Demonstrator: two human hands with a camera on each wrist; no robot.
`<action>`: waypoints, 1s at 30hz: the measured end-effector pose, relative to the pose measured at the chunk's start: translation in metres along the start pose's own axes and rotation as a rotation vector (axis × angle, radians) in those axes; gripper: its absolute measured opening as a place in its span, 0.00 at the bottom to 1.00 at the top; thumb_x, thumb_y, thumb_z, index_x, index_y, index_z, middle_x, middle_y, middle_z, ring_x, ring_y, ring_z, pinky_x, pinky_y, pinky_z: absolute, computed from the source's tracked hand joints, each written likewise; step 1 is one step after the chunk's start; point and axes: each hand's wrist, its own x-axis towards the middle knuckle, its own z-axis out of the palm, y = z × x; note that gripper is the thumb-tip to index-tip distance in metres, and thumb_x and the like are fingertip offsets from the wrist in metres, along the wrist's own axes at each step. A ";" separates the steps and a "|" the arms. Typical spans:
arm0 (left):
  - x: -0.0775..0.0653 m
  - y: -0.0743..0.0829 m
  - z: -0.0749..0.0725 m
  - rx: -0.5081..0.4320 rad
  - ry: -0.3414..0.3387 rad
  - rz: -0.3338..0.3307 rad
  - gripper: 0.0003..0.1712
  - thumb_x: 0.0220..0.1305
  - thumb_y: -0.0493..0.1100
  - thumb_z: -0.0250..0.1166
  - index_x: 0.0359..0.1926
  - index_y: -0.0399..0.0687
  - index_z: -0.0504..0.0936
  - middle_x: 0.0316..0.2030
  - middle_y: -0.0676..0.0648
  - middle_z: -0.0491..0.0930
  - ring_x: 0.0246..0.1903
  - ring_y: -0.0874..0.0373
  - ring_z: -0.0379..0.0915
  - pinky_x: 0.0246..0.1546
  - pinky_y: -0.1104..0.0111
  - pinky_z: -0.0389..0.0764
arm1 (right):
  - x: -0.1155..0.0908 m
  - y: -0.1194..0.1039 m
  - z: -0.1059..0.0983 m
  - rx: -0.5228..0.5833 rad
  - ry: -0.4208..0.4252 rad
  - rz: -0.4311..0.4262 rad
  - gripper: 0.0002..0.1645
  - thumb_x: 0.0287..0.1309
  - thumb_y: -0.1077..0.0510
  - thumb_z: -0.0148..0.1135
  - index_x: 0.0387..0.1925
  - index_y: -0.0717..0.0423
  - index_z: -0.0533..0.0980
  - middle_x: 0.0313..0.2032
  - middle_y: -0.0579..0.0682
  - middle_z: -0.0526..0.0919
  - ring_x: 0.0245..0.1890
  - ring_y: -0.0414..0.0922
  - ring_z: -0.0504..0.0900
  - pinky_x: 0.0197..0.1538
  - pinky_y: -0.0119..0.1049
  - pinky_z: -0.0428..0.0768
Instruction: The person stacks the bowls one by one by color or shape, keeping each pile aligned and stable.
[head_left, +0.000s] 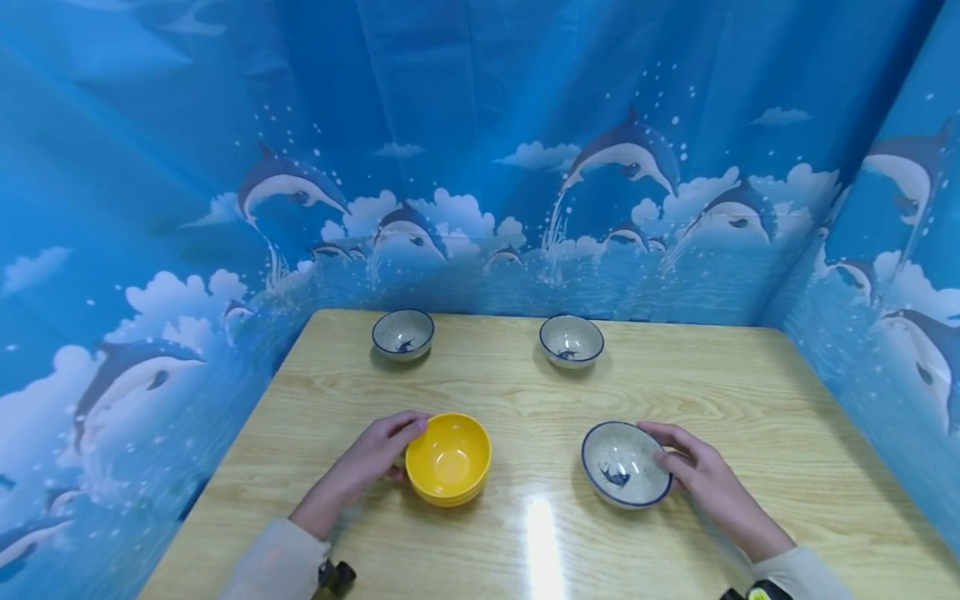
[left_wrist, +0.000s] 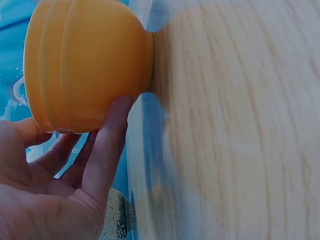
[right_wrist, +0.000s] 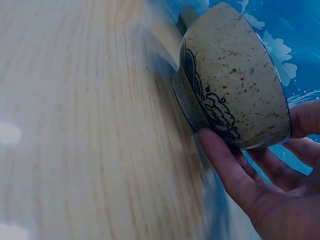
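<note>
My left hand (head_left: 378,448) grips the left side of the yellow bowls (head_left: 450,458), a nested stack whose several rims show as ridges in the left wrist view. The thumb is at the rim and the fingers are against the outer wall. The stack's foot is at the tabletop. To the right, my right hand (head_left: 697,468) holds a grey speckled bowl (head_left: 626,467) with a blue rim and a dark blue fish inside. Its thumb lies over the rim. In the right wrist view this bowl (right_wrist: 235,75) looks tilted, with its foot partly off the table.
Two more grey bowls with blue rims stand near the table's back edge, a left one (head_left: 403,336) and a right one (head_left: 572,342). The wooden table (head_left: 495,392) meets a blue dolphin-print curtain (head_left: 465,167) behind and at the sides.
</note>
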 end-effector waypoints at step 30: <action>0.014 0.005 -0.012 0.034 -0.005 0.024 0.24 0.86 0.58 0.55 0.69 0.52 0.82 0.67 0.45 0.82 0.59 0.50 0.80 0.44 0.61 0.92 | 0.002 0.000 -0.003 0.073 -0.073 0.105 0.33 0.83 0.50 0.57 0.82 0.48 0.66 0.75 0.59 0.72 0.55 0.36 0.76 0.45 0.33 0.82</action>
